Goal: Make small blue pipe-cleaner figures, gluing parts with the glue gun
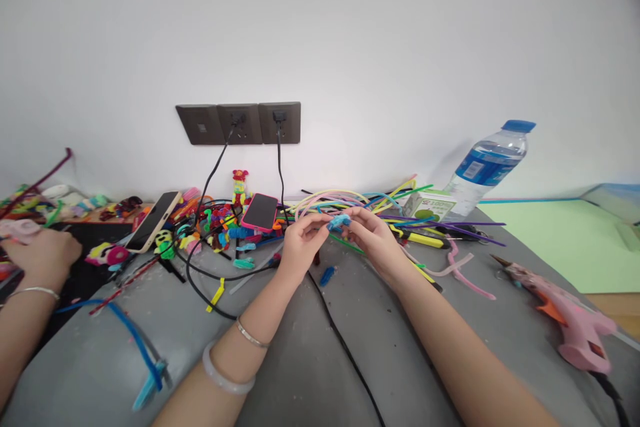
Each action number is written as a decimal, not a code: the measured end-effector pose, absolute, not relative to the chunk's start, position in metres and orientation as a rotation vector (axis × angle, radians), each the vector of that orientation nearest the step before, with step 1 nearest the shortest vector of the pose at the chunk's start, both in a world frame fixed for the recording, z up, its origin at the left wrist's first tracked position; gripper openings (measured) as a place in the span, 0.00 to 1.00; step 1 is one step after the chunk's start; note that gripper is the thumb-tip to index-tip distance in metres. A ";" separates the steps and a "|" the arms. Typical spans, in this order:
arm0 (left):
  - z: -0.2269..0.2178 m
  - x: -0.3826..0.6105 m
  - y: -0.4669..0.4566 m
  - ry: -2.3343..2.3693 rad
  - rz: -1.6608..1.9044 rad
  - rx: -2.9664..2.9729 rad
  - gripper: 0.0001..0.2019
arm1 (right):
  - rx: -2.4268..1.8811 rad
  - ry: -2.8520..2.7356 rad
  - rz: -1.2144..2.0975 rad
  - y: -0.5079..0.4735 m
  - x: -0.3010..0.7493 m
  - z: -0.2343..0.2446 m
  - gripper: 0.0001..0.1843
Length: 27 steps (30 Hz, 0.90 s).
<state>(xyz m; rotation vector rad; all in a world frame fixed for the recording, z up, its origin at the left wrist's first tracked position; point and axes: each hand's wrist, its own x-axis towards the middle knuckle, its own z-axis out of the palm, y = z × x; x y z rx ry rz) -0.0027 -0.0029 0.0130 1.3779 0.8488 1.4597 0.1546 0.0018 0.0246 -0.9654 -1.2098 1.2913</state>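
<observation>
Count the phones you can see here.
2: a cream-edged phone toward the left, and a pink-edged phone nearer the middle, beyond the left hand. More could be hidden.

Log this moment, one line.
left hand: holds blue piece | right hand: holds same piece | blue scrap: on table | glue gun: on table, right

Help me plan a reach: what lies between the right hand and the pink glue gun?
In the head view, a yellow tool, a pale strip and a pink fuzzy stem lie between the right hand and the pink glue gun.
</observation>
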 end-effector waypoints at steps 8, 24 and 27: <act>0.012 -0.003 -0.003 0.862 1.463 1.404 0.08 | -0.962 -1.194 1.310 0.002 0.155 0.024 0.21; 0.013 -0.005 -0.003 0.870 1.475 1.485 0.08 | -0.977 -1.169 1.346 0.001 0.154 0.026 0.21; 0.012 -0.005 -0.003 0.864 1.489 1.511 0.08 | -0.980 -1.168 1.344 0.002 0.155 0.026 0.21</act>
